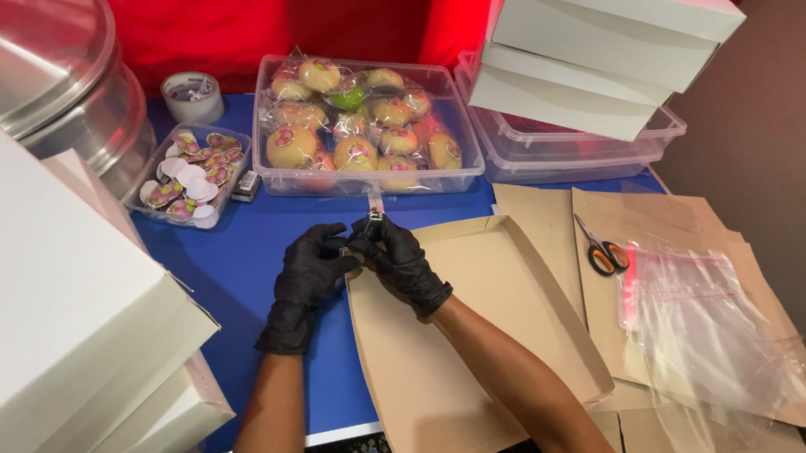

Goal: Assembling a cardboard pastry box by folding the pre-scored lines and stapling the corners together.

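Both hands in black gloves meet over the blue table (235, 257). The left hand (310, 273) and right hand (398, 260) pinch a small clear strip (375, 208), maybe tape, too small to be sure. It sticks up from the fingertips, long axis pointing away toward the far side.

Just near and right of the hands sits an open brown cardboard tray (520, 275), nothing in it. Beyond the strip, a clear plastic tub (278, 174) holds round wrapped buns. Far left, a smaller clear tub (152, 211) has round stickers, with a tape roll (193, 96) behind it. On the right, scissors (603, 252) and clear zip bags (703, 328) lie on flat cardboard. White boxes (597, 24) sit on clear tubs far right.
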